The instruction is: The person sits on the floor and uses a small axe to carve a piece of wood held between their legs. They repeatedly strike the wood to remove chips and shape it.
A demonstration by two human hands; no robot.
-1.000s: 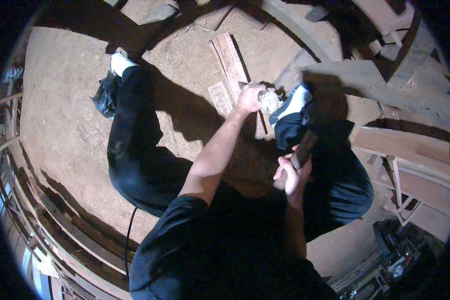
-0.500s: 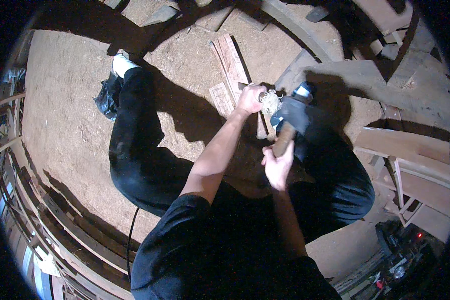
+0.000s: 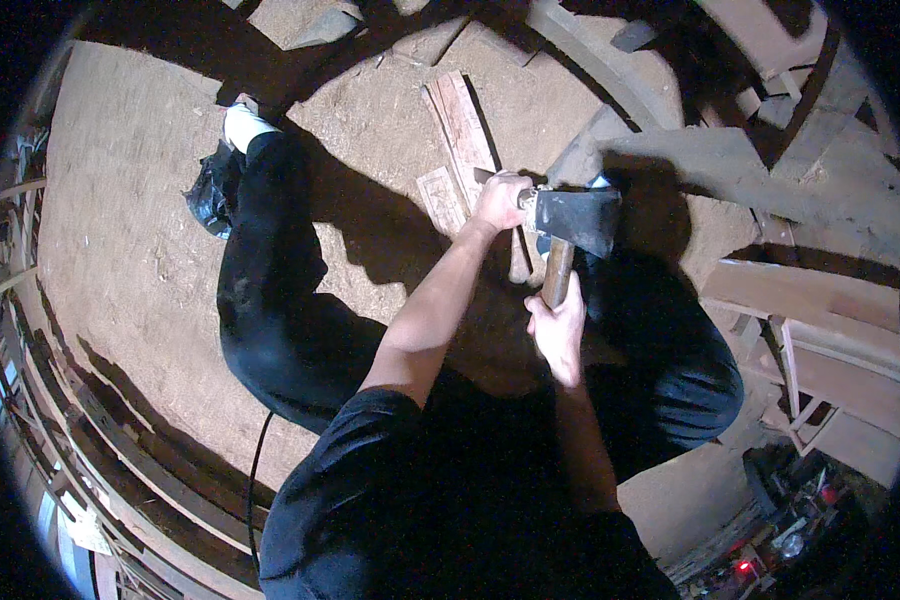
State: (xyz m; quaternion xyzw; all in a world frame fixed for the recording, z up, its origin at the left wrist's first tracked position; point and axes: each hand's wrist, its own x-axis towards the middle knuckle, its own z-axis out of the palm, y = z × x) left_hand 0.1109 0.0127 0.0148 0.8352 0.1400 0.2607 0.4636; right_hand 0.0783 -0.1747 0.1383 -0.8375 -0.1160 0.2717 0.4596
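Observation:
My right hand (image 3: 558, 325) is closed around the wooden handle of an axe (image 3: 578, 220), whose dark head stands over my right foot. The blunt back of the axe head faces left and meets, or nearly meets, the pale frayed end of a chisel (image 3: 528, 203). Wrapped round that chisel is my left hand (image 3: 500, 200); a bit of dark blade shows past the fingers on the far side. Beyond the left hand lies a long reddish wooden piece (image 3: 462, 120) with a grooved face. Beside it is a shorter pale wooden piece (image 3: 438, 195). The chisel's tip is hidden.
A black plastic bag (image 3: 210, 195) lies by my left foot (image 3: 248, 125). A heavy timber (image 3: 700, 155) spans the upper right, with stacked boards (image 3: 820, 295) below it. Long timbers (image 3: 160, 470) line the lower left, near a black cable (image 3: 255, 480).
The axe head, blurred before, has moved slightly left and shows sharply, now covering much of the chisel's frayed end. My left hand keeps its grip in nearly the same place.

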